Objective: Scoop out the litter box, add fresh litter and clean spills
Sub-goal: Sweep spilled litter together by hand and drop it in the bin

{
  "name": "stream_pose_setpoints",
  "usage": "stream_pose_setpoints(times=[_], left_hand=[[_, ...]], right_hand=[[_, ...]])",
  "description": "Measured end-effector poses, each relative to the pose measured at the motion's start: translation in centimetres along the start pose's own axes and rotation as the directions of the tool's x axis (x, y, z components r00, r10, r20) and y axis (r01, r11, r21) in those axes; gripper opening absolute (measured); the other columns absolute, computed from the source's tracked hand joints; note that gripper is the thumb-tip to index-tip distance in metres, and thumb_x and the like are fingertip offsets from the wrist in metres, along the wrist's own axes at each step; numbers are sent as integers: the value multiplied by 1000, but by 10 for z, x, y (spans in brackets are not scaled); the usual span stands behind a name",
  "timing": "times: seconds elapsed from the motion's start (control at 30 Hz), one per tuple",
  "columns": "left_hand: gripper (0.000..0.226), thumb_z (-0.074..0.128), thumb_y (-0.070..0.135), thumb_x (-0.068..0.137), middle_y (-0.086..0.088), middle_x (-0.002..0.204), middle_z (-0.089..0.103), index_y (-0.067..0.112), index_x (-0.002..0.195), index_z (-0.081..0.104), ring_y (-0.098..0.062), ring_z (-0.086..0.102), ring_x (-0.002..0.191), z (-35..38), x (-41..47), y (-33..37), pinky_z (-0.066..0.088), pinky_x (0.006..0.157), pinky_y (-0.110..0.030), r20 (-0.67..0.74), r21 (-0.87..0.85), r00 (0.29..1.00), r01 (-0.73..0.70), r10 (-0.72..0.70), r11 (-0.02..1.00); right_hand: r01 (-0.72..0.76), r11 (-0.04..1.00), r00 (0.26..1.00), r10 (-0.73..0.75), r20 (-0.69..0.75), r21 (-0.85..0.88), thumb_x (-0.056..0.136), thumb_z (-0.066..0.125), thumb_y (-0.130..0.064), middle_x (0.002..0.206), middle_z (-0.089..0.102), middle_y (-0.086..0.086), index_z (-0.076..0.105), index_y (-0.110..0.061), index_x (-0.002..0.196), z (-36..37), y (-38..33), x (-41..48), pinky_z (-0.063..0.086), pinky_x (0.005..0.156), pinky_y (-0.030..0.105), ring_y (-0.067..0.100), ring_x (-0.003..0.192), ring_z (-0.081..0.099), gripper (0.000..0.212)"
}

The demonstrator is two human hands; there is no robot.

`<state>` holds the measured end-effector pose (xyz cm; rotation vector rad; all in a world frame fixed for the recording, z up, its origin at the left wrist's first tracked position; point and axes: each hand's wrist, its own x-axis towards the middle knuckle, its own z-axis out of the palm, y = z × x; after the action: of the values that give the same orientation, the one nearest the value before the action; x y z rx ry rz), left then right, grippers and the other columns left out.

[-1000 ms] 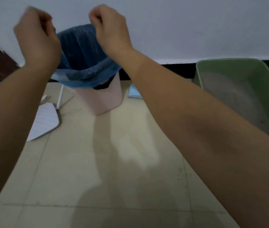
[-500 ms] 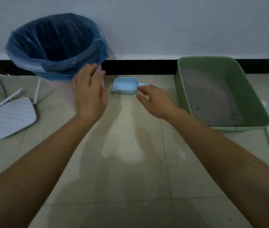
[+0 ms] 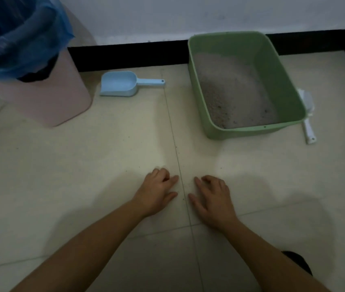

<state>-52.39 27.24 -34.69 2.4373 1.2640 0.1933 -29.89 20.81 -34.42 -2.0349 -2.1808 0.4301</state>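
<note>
A green litter box (image 3: 241,132) sits on the tiled floor (image 3: 83,165) at upper right, its far end close to the black skirting board (image 3: 125,55). Inside it, grey litter (image 3: 230,95) is speckled with darker bits and banked higher toward the far left corner. A white scoop (image 3: 309,127) lies on the floor just beside the box's right wall, partly hidden behind it, handle pointing toward the camera. To the left of the box, well apart from it, a pale blue scoop (image 3: 121,83) lies near the skirting with its handle pointing toward the box. Farther left stands a pink bin (image 3: 62,102) lined with a blue plastic bag (image 3: 19,39) folded over its rim. In the foreground, the person's left hand (image 3: 156,192) and right hand (image 3: 213,197) are palm down at the floor on either side of a grout line. The fingers are loosely bent and neither hand holds anything. A few dark grains (image 3: 183,187) dot the tile between the hands.
</note>
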Motion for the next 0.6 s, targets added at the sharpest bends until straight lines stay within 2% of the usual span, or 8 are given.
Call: stream_pose_setpoints(times=[0.17, 0.3, 0.4, 0.47, 0.53, 0.6], left_hand=[[19, 62, 27, 92, -7, 80, 51, 14, 96, 74, -27, 49, 72, 12, 6, 8, 46, 63, -38, -178, -85, 983, -51, 35, 995], [14, 67, 22, 90, -5, 76, 52, 13, 85, 75, -25, 48, 69, 15, 8, 12, 43, 62, -34, -251, -148, 968, -19, -19, 989], [5, 75, 13, 82, -6, 78, 55, 10, 85, 73, -23, 49, 73, 19, 9, 12, 41, 62, -31, -208, -114, 978, -25, 1, 993], [18, 79, 5, 75, -8, 82, 57, 7, 90, 70, -21, 47, 78, 24, 12, 8, 37, 67, -28, -178, -33, 983, -61, 54, 998], [21, 76, 1, 75, -10, 85, 57, 6, 92, 65, -22, 47, 81, 27, 15, 2, 36, 71, -27, -167, 24, 979, -111, 113, 994], [13, 66, 2, 80, -11, 85, 57, 6, 92, 62, -24, 51, 79, 27, 17, -3, 41, 73, -29, -137, 66, 978, -149, 157, 987]], right_hand=[[8, 999, 1000, -7, 22, -44, 91, 41, -67, 140, 44, 6, 49, -33, 140, 6, -1, -9, 38, 99, 43, 28, 126, 39, 60], [-32, 999, 997, 33, -65, 18, 89, 50, -62, 132, 49, 5, 59, -39, 130, 10, -6, -3, 39, 93, 41, 27, 119, 43, 47], [-62, 993, 987, 76, -141, 100, 89, 56, -55, 126, 52, 3, 67, -43, 118, 15, -8, 2, 39, 88, 38, 25, 114, 45, 33], [-40, 986, 980, 71, -188, 162, 88, 61, -50, 119, 56, 3, 73, -40, 109, 20, -11, 7, 40, 84, 37, 25, 109, 48, 26], [7, 974, 970, 48, -237, 226, 88, 64, -44, 110, 59, 3, 77, -33, 101, 24, -12, 13, 43, 80, 37, 23, 101, 51, 21], [52, 959, 963, 26, -269, 277, 88, 66, -39, 98, 60, 1, 79, -26, 93, 26, -12, 19, 45, 74, 35, 21, 89, 52, 19]])
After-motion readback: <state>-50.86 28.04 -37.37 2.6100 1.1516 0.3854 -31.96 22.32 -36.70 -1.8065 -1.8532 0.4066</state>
